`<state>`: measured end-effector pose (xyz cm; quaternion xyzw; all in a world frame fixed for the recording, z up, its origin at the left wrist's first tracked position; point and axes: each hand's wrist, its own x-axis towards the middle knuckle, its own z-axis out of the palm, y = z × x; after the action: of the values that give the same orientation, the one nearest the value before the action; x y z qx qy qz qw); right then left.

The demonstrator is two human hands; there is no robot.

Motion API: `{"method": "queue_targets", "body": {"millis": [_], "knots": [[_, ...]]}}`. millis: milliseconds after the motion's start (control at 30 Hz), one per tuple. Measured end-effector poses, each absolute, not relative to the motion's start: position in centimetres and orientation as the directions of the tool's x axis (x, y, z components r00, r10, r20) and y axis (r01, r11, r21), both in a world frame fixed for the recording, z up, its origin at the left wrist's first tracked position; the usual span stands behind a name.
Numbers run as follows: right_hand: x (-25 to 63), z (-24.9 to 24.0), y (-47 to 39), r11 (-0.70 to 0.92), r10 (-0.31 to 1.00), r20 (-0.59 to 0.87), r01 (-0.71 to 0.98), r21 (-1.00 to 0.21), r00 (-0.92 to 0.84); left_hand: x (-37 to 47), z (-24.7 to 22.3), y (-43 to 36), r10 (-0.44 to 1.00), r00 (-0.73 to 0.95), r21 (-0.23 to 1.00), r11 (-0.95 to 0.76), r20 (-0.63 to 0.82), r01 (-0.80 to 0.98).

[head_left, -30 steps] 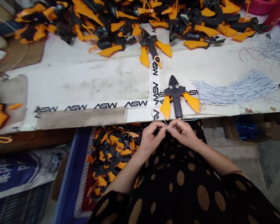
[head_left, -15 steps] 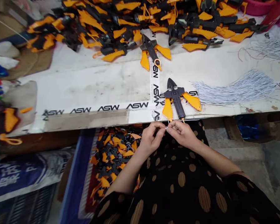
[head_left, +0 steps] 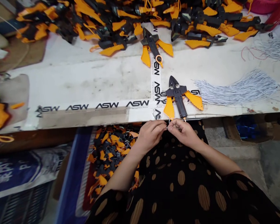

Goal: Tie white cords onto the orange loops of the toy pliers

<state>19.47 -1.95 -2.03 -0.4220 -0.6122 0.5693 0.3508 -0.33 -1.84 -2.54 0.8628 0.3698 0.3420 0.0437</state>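
Observation:
A black toy-like piece with two orange wings (head_left: 179,102) lies at the table's front edge, its pointed tip away from me. White string (head_left: 170,119) shows at its near end. Just below, my left hand (head_left: 151,133) and my right hand (head_left: 182,131) nearly meet, fingers pinched on the white string between them. The fingers hide most of the string. A similar piece with an orange loop (head_left: 152,46) lies farther back. To the right is a bundle of white strings (head_left: 240,88).
Many black and orange pieces (head_left: 200,25) are heaped along the back. A blue-edged bin (head_left: 70,174) with more pieces (head_left: 112,149) stands below the table edge (head_left: 84,121) at left. A pink basket (head_left: 261,7) is at the back right.
The fingers of my left hand have closed more over the string, and its back now faces up. The view has shifted slightly. The winged piece stays at the table edge.

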Motion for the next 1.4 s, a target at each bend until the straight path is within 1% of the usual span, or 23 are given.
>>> {"method": "queue_targets", "body": {"millis": [67, 133, 200, 300, 367, 467, 533, 600, 667, 733, 800, 833, 900, 967, 1033, 1100, 1133, 1167, 1233, 1267, 1333, 1400], "knots": [[19.7, -1.8, -2.1, -0.014, 0.9, -0.066, 0.123, -0.992, -0.431, -1.0, -2.1, -1.8, 0.645, 0.544, 0.271, -0.742, 0.537, 0.614], [20.2, -1.6, -2.4, -0.02, 0.886, -0.082, 0.138, -0.99, -0.455, -2.0, -1.8, -2.0, 0.64, 0.567, 0.266, -0.751, 0.519, 0.604], [20.5, -1.6, -2.8, -0.026, 0.881, -0.093, 0.148, -0.989, -0.465, -2.8, -1.6, -2.3, 0.656, 0.56, 0.311, -0.744, 0.505, 0.591], [20.6, -1.8, -3.3, -0.054, 0.872, -0.112, 0.134, -0.99, -0.477, -2.9, -1.7, -2.5, 0.707, 0.533, 0.436, -0.707, 0.466, 0.557], [20.5, -2.1, -3.4, -0.074, 0.875, -0.122, 0.119, -0.99, -0.469, -2.1, -1.8, -2.6, 0.73, 0.524, 0.493, -0.683, 0.439, 0.538], [20.4, -2.3, -3.2, -0.065, 0.902, -0.103, 0.105, -0.992, -0.419, -0.7, -1.9, -2.5, 0.718, 0.558, 0.472, -0.695, 0.415, 0.542], [20.7, -2.3, -3.0, -0.031, 0.91, -0.076, 0.116, -0.993, -0.408, -0.3, -1.8, -2.3, 0.689, 0.597, 0.43, -0.724, 0.411, 0.54], [21.0, -2.3, -2.9, 0.006, 0.908, -0.056, 0.147, -0.989, -0.415, -0.3, -1.5, -2.1, 0.667, 0.623, 0.419, -0.744, 0.408, 0.521], [21.3, -2.2, -3.0, 0.032, 0.904, -0.045, 0.171, -0.985, -0.425, -0.5, -1.1, -2.0, 0.666, 0.632, 0.462, -0.74, 0.396, 0.489], [21.5, -2.2, -3.2, 0.08, 0.907, -0.004, 0.183, -0.98, -0.421, -0.5, -0.9, -1.9, 0.685, 0.632, 0.544, -0.706, 0.363, 0.453], [22.2, -2.2, -3.4, 0.198, 0.913, 0.103, 0.209, -0.958, -0.396, -0.7, -0.9, -1.8, 0.721, 0.621, 0.616, -0.649, 0.309, 0.446], [22.7, -2.2, -3.5, 0.26, 0.914, 0.161, 0.232, -0.937, -0.372, -1.0, -0.9, -1.7, 0.74, 0.61, 0.633, -0.622, 0.282, 0.461], [24.3, -2.5, -3.5, 0.335, 0.923, 0.248, 0.295, -0.895, -0.295, -1.9, -0.9, -1.5, 0.775, 0.584, 0.618, -0.588, 0.243, 0.523], [26.1, -3.1, -3.3, 0.327, 0.943, 0.274, 0.381, -0.865, -0.189, -2.9, -0.6, -1.1, 0.808, 0.534, 0.565, -0.57, 0.251, 0.597], [27.5, -3.8, -3.1, 0.297, 0.953, 0.282, 0.501, -0.813, -0.108, -3.1, -0.1, -0.6, 0.842, 0.442, 0.534, -0.538, 0.309, 0.652], [27.9, -4.7, -2.8, 0.29, 0.952, 0.285, 0.609, -0.738, -0.107, -1.6, 0.2, 0.1, 0.842, 0.379, 0.519, -0.537, 0.384, 0.666], [27.8, -5.1, -2.6, 0.294, 0.951, 0.284, 0.643, -0.707, -0.123, -0.4, 0.3, 0.5, 0.823, 0.399, 0.499, -0.564, 0.404, 0.658], [27.5, -5.4, -2.5, 0.304, 0.948, 0.283, 0.662, -0.685, -0.143, 1.1, 0.1, 0.9, 0.794, 0.453, 0.467, -0.606, 0.406, 0.644], [27.0, -6.0, -2.2, 0.336, 0.938, 0.299, 0.667, -0.665, -0.175, 4.2, -0.5, 2.0, 0.725, 0.597, 0.392, -0.689, 0.345, 0.61], [26.9, -6.1, -2.2, 0.356, 0.931, 0.314, 0.66, -0.661, -0.187, 5.5, -1.0, 2.6, 0.705, 0.64, 0.364, -0.707, 0.304, 0.606], [27.5, -6.0, -2.4, 0.409, 0.905, 0.377, 0.643, -0.648, -0.195, 6.9, -2.0, 3.6, 0.701, 0.669, 0.331, -0.709, 0.246, 0.622], [29.0, -5.5, -2.8, 0.437, 0.876, 0.457, 0.657, -0.615, -0.154, 6.7, -2.8, 4.1, 0.724, 0.654, 0.331, -0.686, 0.219, 0.648]]}}
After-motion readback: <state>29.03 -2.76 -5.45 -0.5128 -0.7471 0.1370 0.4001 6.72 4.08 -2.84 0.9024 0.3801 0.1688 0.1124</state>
